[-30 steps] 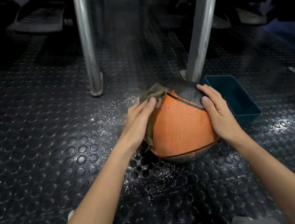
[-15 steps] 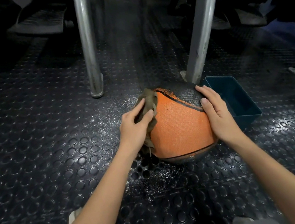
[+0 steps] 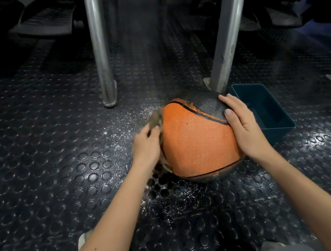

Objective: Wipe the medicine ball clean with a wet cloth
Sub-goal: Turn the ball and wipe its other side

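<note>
Dim scene, floor (image 3: 61,164) glare, wide-angle bending, blurred left hand (image 3: 146,145).

- cloth (image 3: 155,117): motion-blurred, mostly hidden behind left hand (image 3: 147,144) and medicine ball (image 3: 196,142)
- upright post (image 3: 100,48), slanted post (image 3: 228,22): cut off at top edge
- blue bin (image 3: 267,108): inside too dark to tell

A teal bin (image 3: 267,108) and two metal posts (image 3: 101,48) stand on studded flooring (image 3: 34,158).
</note>
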Motion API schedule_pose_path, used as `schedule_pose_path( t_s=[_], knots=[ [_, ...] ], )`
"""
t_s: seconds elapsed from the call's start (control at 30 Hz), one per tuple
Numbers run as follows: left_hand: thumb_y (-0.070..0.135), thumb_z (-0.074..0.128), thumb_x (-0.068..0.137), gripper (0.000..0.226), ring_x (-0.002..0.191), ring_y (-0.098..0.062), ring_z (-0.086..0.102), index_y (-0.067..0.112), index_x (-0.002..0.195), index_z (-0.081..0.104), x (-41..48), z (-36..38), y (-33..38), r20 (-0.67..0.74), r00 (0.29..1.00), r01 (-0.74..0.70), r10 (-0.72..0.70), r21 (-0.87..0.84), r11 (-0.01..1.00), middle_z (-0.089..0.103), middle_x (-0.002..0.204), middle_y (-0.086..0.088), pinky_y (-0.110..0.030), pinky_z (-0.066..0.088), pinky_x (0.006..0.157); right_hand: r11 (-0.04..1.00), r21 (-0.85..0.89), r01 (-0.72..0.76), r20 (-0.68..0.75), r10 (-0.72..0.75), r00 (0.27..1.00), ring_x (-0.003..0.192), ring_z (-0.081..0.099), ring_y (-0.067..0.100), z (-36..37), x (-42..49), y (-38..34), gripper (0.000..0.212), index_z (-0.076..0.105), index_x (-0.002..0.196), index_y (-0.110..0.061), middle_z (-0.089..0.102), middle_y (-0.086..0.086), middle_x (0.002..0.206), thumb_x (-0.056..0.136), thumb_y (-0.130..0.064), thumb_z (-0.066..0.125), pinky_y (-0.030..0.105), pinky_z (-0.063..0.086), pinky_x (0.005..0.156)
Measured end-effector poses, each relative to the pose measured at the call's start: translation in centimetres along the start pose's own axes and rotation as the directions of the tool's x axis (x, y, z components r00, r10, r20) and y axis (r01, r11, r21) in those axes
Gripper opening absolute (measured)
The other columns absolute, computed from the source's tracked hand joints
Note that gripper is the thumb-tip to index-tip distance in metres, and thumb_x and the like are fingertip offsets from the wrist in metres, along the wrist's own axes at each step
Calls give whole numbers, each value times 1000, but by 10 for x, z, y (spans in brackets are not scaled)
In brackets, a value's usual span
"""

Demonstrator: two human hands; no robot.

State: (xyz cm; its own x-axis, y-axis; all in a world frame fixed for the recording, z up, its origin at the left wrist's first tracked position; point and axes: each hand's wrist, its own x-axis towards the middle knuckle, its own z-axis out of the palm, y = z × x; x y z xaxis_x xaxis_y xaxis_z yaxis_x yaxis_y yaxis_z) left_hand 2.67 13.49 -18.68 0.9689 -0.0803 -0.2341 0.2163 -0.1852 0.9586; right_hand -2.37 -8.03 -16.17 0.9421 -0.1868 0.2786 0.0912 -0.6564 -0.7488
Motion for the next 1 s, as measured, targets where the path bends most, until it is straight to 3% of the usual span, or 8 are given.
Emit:
schedule_pose_path(
  t_s=[0.07,0.23,0.43,0.5,0.63,0.73,0.83,1.0],
  knots=[
    [33,41,99,31,100,-27,58,19,119,61,-2,-2,2,-76,996,36,-37,-18,999,61,95,1,-47,47,94,1000,-6,1,4,-1,1000,139,23,7,0,0,-1,32,37,125,-54,34,-7,149,93,-48,33,33,16,116],
    [35,47,97,31,112,-6,27,50,124,43,-19,7,24,-68,879,-459,473,155,875,38,122,15,-15,27,92,1000,-5,7,-4,-7,1000,139,23,7,1,1,0,35,37,125,-53,35,-6,149,91,-54,31,33,17,116],
    [29,45,98,22,101,-25,59,29,113,61,-1,-3,3,-72,985,139,-154,-183,973,63,103,-1,-42,48,92,999,-18,27,-5,-27,1000,139,24,8,2,1,3,36,37,125,-54,36,-5,149,90,-56,30,37,17,117],
    [37,43,97,30,112,-28,53,29,122,59,-4,-2,8,-175,984,-48,40,-42,998,59,113,0,-43,43,98,999,-18,34,-5,-34,999,139,24,7,2,2,3,36,38,125,-54,36,-5,149,90,-57,30,38,18,117],
    [31,47,98,33,113,-5,26,45,127,45,-17,6,26,-215,824,-492,524,187,850,37,120,17,-4,18,94,999,-19,29,-6,-29,1000,139,24,7,3,2,0,34,38,124,-55,35,-6,149,90,-56,30,35,17,116],
    [29,42,100,34,110,-18,45,34,132,49,-3,3,5,-45,995,-87,92,106,991,52,114,6,-29,38,97,999,-23,32,-4,-32,999,139,24,7,3,1,0,35,37,124,-55,35,-5,149,90,-56,30,35,18,116],
    [21,37,102,32,89,-21,58,22,130,54,1,-4,-1,-27,962,266,-273,-149,952,62,99,-4,-33,48,74,999,-22,32,-5,-32,999,139,24,7,3,1,1,35,38,123,-56,35,-7,149,90,-57,30,34,17,116],
    [26,42,99,29,121,-20,39,36,123,55,-11,3,27,-237,914,-330,329,35,943,48,128,1,-39,32,104,999,-21,31,-5,-31,1000,139,23,7,3,1,-1,31,37,123,-55,34,-7,149,93,-49,33,32,16,115]
  ],
)
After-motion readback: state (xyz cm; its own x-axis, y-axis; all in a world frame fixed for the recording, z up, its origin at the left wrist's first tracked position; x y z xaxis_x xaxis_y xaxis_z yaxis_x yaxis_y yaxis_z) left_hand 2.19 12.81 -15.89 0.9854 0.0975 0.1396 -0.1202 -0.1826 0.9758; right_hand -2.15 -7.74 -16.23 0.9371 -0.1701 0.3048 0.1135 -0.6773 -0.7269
